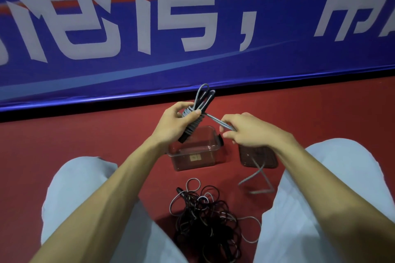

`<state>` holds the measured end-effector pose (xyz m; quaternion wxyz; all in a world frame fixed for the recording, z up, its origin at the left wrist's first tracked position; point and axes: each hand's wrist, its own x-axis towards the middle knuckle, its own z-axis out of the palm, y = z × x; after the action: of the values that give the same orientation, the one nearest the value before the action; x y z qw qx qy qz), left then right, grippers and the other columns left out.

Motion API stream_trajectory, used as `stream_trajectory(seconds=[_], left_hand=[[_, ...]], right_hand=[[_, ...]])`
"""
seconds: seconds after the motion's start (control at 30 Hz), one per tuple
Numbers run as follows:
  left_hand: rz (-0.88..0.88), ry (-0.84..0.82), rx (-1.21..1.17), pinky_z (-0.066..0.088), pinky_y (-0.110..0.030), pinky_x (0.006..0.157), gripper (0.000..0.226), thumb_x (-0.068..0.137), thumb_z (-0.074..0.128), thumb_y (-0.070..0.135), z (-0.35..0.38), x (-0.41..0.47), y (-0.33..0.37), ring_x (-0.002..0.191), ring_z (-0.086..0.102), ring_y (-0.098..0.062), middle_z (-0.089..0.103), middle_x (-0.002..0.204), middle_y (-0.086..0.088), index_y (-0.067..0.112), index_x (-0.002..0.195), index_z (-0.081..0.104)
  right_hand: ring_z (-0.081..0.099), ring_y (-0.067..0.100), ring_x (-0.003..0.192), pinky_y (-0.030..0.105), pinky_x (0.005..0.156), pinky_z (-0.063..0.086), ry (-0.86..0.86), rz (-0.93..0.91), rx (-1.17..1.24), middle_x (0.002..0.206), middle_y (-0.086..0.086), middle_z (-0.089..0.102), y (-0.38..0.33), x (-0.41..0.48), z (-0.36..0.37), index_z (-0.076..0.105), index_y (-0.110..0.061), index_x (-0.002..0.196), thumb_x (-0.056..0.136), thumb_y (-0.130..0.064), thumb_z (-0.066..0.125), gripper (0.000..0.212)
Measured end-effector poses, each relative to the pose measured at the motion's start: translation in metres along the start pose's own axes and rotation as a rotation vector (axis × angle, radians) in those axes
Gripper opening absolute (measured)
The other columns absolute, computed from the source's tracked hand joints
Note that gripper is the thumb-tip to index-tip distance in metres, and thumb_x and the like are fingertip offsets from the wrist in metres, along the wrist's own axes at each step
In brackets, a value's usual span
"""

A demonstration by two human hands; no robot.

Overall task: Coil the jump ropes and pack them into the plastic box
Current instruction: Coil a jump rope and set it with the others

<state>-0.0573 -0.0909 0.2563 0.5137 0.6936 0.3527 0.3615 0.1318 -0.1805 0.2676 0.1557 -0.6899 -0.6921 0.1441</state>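
Observation:
My left hand (177, 121) grips a grey jump rope bundle (193, 119) wound around its black handles, with loops sticking up above my fingers. My right hand (245, 129) pinches the free grey rope strand (220, 123), pulled taut from the bundle. The rope's loose tail (258, 179) trails down onto the red floor. Just below my hands stands the clear plastic box (193, 149), open, and I see nothing inside it. Its lid (257, 156) lies to the right, partly hidden by my right wrist. A tangled pile of black and grey jump ropes (205, 218) lies between my knees.
I sit on a red floor (85, 134) with my knees in pale trousers (81, 190) on either side of the pile. A blue banner (192, 28) with large white characters stands along the floor's far edge, close behind the box.

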Motion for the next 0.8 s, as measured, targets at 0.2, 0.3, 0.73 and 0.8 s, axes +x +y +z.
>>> stream_trajectory(seconds=[0.2,0.3,0.73,0.8], left_hand=[[0.083,-0.035,0.625,0.054,-0.037,0.075,0.043,0.083,0.074,0.042,-0.006,0.008,-0.016,0.08,0.066,-0.019,0.066,0.088,0.006,0.025,0.116,0.053],[0.098,-0.104,0.811,0.052,-0.04,0.081,0.045,0.084,0.072,0.042,-0.006,0.007,-0.02,0.092,0.063,-0.022,0.067,0.104,0.004,0.028,0.121,0.051],[0.355,-0.396,1.064,0.039,-0.032,0.071,0.056,0.08,0.065,0.061,-0.005,-0.004,-0.009,0.098,0.056,-0.018,0.048,0.097,0.012,0.036,0.129,0.054],[0.35,-0.363,1.092,0.041,-0.032,0.071,0.071,0.071,0.058,0.076,-0.004,-0.007,-0.006,0.096,0.056,-0.015,0.05,0.097,0.013,0.037,0.13,0.054]], right_hand=[[0.059,0.022,0.093,0.033,0.073,0.043,0.166,-0.327,-0.347,0.09,-0.008,0.048,-0.013,-0.009,0.005,0.06,-0.022,0.106,0.095,-0.008,0.053,0.019],[0.06,0.027,0.09,0.036,0.066,0.041,0.275,-0.459,-0.557,0.102,0.0,0.059,-0.021,-0.011,0.012,0.062,-0.022,0.114,0.093,-0.009,0.054,0.025],[0.053,0.018,0.07,0.03,0.061,0.04,0.601,-0.014,-0.065,0.071,-0.008,0.054,-0.014,-0.001,0.011,0.058,-0.018,0.069,0.056,-0.053,0.084,0.046],[0.051,0.014,0.068,0.028,0.058,0.035,0.57,0.09,-0.001,0.066,-0.009,0.053,-0.015,0.0,0.011,0.054,-0.019,0.064,0.053,-0.057,0.085,0.05]])
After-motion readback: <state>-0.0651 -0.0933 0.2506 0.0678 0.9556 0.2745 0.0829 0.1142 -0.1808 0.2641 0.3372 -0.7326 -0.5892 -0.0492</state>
